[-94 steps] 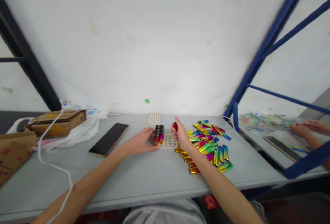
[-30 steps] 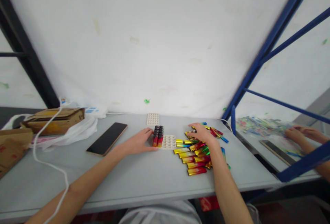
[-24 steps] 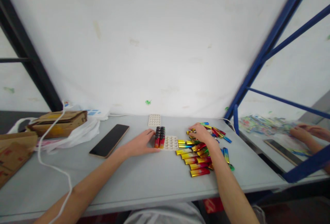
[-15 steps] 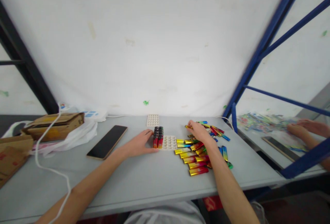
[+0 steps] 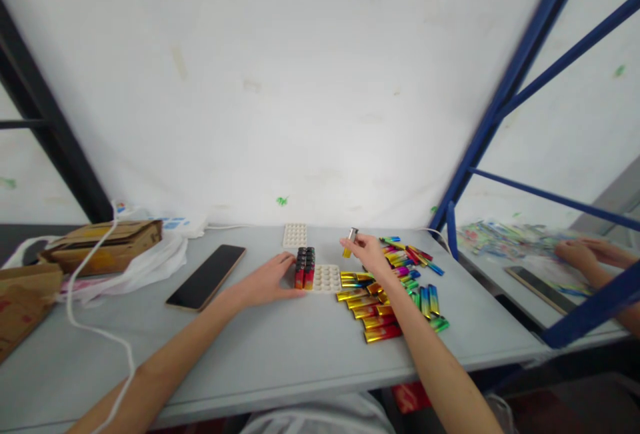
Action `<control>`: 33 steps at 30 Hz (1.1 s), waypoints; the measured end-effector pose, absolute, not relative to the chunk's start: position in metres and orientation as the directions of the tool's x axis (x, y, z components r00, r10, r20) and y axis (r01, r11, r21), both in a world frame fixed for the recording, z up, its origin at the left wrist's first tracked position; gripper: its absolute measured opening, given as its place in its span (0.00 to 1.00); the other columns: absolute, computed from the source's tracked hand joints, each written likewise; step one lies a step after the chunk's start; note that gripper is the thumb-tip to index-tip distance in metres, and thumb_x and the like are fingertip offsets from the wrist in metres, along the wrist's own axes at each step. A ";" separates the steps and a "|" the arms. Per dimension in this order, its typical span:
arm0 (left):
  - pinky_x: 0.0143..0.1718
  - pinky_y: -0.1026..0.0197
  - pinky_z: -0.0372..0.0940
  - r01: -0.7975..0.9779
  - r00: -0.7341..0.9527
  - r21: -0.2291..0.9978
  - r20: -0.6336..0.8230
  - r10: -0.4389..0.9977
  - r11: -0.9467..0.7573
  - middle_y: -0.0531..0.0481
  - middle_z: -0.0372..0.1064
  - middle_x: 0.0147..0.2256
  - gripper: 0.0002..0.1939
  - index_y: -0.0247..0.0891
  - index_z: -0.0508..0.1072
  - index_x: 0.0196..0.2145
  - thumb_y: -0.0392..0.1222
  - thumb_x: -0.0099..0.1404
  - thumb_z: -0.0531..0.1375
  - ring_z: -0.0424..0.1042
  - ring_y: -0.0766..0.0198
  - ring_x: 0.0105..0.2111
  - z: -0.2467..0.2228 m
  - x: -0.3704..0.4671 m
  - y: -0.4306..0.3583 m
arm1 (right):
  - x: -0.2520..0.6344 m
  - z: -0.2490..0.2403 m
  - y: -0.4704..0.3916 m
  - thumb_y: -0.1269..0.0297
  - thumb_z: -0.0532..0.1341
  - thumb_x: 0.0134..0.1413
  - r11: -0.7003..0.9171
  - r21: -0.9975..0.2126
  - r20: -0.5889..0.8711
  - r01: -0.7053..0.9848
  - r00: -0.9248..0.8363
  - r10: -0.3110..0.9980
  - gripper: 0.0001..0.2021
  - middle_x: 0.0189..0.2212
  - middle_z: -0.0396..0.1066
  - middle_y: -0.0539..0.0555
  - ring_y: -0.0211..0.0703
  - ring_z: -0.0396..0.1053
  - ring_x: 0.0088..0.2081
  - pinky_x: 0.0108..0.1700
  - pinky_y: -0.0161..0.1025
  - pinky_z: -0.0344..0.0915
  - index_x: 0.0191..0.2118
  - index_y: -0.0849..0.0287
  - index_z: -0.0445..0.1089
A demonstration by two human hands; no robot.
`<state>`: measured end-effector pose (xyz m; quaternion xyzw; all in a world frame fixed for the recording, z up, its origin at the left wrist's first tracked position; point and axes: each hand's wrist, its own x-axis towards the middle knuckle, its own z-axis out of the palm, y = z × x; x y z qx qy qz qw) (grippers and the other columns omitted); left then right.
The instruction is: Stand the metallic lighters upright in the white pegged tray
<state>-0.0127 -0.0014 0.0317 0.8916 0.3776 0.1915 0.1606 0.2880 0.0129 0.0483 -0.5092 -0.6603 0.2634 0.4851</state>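
A yellow lighter (image 5: 347, 249) with a silver top stands upright in the fingertips of my right hand (image 5: 366, 251), raised just behind the white tray of round holes (image 5: 327, 279). Two rows of red lighters (image 5: 305, 277) with black tops fill the tray's left end. My left hand (image 5: 273, 279) holds that end, its thumb at the near edge and its fingers at the far side. Under and around my right forearm lies a loose heap of shiny lighters (image 5: 383, 334) in yellow, red, blue and green.
Farther back by the wall lies another white holed tray (image 5: 295, 235). To the left are a black phone (image 5: 207, 277), a white plastic bag (image 5: 145, 274), cardboard boxes (image 5: 107, 247) and a white cable (image 5: 100, 329). Beyond the blue frame (image 5: 475, 167), another person's hands (image 5: 583, 254) show.
My right hand has lifted a lighter from the heap and moved left, toward the tray, with it upright. My left hand stays at the tray.
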 end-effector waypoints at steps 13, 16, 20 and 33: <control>0.62 0.46 0.63 0.621 0.627 0.464 0.189 0.756 -0.631 0.37 0.68 0.57 0.37 0.37 0.70 0.57 0.64 0.59 0.68 0.68 0.44 0.57 0.033 -0.011 -0.002 | 0.249 0.057 -0.009 0.31 0.62 0.52 0.055 -0.975 0.084 -0.214 -0.130 0.988 0.28 0.20 0.46 0.40 0.31 0.41 0.19 0.20 0.30 0.40 0.31 0.54 0.60; 0.61 0.46 0.64 0.611 0.628 0.462 0.212 0.749 -0.643 0.38 0.69 0.57 0.36 0.39 0.71 0.56 0.65 0.59 0.68 0.69 0.44 0.56 0.031 -0.012 -0.001 | 0.246 0.053 -0.007 0.26 0.52 0.56 -0.009 -0.980 0.020 -0.200 -0.140 0.990 0.33 0.17 0.42 0.41 0.31 0.38 0.18 0.20 0.32 0.37 0.22 0.55 0.53; 0.60 0.45 0.65 0.606 0.633 0.459 0.216 0.743 -0.650 0.38 0.68 0.57 0.36 0.39 0.70 0.56 0.65 0.59 0.67 0.69 0.44 0.56 0.029 -0.012 0.000 | 0.242 0.048 -0.006 0.37 0.52 0.60 0.030 -0.994 0.032 -0.110 -0.015 0.999 0.29 0.16 0.38 0.41 0.31 0.36 0.17 0.20 0.33 0.35 0.19 0.54 0.48; 0.63 0.45 0.62 0.614 0.624 0.484 0.187 0.759 -0.624 0.38 0.68 0.58 0.35 0.38 0.71 0.56 0.63 0.59 0.68 0.68 0.43 0.58 0.034 -0.011 -0.002 | 0.235 0.041 -0.007 0.39 0.50 0.63 0.070 -0.994 0.078 -0.084 -0.096 0.992 0.27 0.17 0.43 0.41 0.32 0.40 0.17 0.20 0.33 0.40 0.26 0.57 0.64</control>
